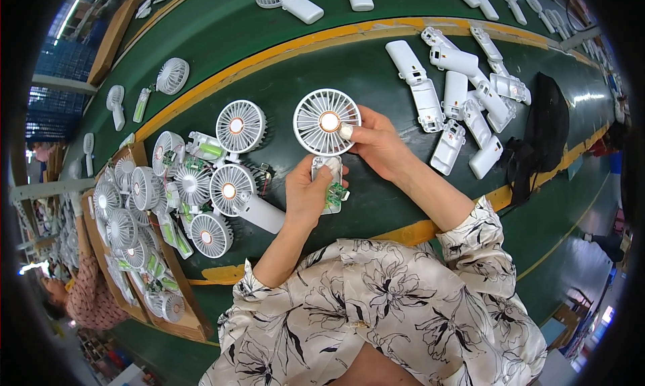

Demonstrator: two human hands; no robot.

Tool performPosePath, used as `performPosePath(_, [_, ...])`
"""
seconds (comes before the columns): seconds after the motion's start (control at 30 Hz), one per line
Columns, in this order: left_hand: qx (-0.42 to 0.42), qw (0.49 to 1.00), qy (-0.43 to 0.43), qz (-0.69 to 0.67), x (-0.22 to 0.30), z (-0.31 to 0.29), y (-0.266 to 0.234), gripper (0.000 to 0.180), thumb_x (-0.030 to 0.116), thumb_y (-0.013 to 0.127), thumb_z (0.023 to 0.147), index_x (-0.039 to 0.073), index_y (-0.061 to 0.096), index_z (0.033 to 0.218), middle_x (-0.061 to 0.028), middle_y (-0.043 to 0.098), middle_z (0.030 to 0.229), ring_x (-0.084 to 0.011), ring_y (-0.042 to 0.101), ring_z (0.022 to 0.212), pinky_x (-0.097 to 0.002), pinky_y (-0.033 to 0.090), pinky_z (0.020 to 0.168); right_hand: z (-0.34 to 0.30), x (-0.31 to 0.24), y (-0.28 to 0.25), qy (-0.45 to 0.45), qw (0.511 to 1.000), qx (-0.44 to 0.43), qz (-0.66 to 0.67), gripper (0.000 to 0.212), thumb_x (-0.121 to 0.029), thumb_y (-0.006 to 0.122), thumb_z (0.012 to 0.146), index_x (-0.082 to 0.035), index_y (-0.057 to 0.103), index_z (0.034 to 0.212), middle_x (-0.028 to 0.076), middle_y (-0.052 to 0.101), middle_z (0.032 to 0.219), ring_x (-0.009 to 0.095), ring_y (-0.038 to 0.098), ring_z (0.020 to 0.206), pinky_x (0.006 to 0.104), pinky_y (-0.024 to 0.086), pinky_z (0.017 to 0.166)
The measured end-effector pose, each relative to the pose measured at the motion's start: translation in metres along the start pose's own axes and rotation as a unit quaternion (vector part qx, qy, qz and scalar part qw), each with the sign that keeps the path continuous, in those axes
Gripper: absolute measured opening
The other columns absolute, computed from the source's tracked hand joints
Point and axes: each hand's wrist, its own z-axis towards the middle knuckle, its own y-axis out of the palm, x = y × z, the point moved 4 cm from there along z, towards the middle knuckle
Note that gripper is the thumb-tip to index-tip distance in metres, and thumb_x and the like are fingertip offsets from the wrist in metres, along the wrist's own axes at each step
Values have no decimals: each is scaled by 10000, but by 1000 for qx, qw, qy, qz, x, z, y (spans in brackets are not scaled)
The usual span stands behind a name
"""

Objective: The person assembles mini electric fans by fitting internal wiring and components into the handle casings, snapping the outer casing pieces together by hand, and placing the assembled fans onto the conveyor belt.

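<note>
A white handheld fan (pixel 327 122) is held above a green tabletop (pixel 363 70), its opened handle (pixel 331 164) baring a green circuit board (pixel 336 193); the right hand (pixel 377 144) pinches the fan's round grille, thumb in front and fingers behind the rim, while the left hand (pixel 308 191) has its fingers wrapped around the handle; a twist of head against handle could strain any wiring at the joint, and a thumb slipping onto the bare board might loosen a part; no brand, label or lettering is legible on the fan; to the fan's left sit similar fans (pixel 228 190), and farther left a cardboard box (pixel 195 322) full of others; to the fan's right lie loose white casings (pixel 423 97).
</note>
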Motion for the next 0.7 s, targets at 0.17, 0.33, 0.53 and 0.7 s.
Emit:
performPosePath(0.17, [22, 999, -16, 17, 6, 1, 3, 193, 36, 421, 842, -48, 529, 977, -151, 610, 753, -185, 595, 563, -269, 492, 509, 2, -1, -1, 13, 1000, 4, -12, 397, -96, 575, 769, 17, 444, 1126, 71, 550, 1012, 141, 552, 885, 285, 450, 758])
performPosePath(0.33, [21, 999, -2, -26, 9, 3, 4, 198, 71, 420, 849, -41, 527, 972, -150, 611, 775, -191, 601, 579, -264, 491, 516, 5, -3, -1, 18, 998, 21, -52, 431, -138, 618, 764, 14, 447, 1129, 64, 559, 985, 129, 542, 890, 283, 442, 769])
performPosePath(0.53, [114, 975, 183, 52, -3, 13, -16, 210, 94, 470, 850, -30, 542, 1004, -25, 594, 845, -60, 493, 750, -213, 401, 670, -22, -1, 14, -115, 841, 91, -520, 259, -125, 645, 685, 15, 547, 880, 56, 584, 625, 108, 565, 554, 269, 466, 536])
performPosePath(0.7, [125, 976, 176, 41, 4, 10, -15, 207, 77, 461, 844, -26, 541, 1004, -9, 567, 845, -55, 475, 738, -208, 395, 663, -24, 1, 28, -88, 836, 92, -533, 233, -162, 635, 680, 5, 564, 827, 87, 606, 639, 178, 584, 555, 302, 462, 527])
